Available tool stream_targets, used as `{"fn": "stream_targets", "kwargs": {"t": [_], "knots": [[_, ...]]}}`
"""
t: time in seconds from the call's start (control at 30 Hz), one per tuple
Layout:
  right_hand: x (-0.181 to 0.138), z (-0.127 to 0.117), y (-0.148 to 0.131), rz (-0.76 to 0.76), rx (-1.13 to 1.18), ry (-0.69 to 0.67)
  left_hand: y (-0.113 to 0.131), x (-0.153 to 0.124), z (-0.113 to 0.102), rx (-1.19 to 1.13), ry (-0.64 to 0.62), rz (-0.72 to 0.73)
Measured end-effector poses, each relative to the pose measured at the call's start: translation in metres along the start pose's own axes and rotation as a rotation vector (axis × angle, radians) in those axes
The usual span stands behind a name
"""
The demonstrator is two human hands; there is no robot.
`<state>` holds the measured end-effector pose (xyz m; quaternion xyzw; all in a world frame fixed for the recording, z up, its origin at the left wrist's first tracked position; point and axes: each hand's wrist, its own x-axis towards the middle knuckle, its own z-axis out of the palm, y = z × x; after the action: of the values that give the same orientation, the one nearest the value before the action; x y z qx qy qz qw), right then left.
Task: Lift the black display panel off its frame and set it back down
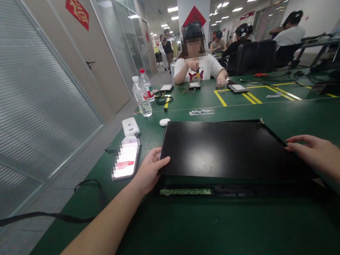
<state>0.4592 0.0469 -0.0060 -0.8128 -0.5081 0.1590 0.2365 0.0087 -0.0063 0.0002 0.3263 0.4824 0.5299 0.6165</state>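
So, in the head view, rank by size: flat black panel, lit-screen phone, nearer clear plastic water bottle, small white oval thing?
1. Flat black panel.
2. Lit-screen phone and nearer clear plastic water bottle: look alike; the bottle stands farther off, so unranked.
3. Small white oval thing.

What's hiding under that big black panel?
At the near edge of the black panel, a thin green circuit strip and a dark base peek out from underneath. The rest below is covered by the panel.

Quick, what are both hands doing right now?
Left hand: holding the black panel's left edge.
Right hand: at its right edge; grip cannot be told.
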Motion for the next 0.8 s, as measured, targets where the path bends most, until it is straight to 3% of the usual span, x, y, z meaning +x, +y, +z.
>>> {"fn": "stream_targets", "kwargs": {"t": [0.8], "knots": [[-0.0034, -0.0002, -0.0031, -0.081, -0.180, 0.026, 0.0022, 0.0007, -0.0023, -0.064, -0.111, -0.007]]}}
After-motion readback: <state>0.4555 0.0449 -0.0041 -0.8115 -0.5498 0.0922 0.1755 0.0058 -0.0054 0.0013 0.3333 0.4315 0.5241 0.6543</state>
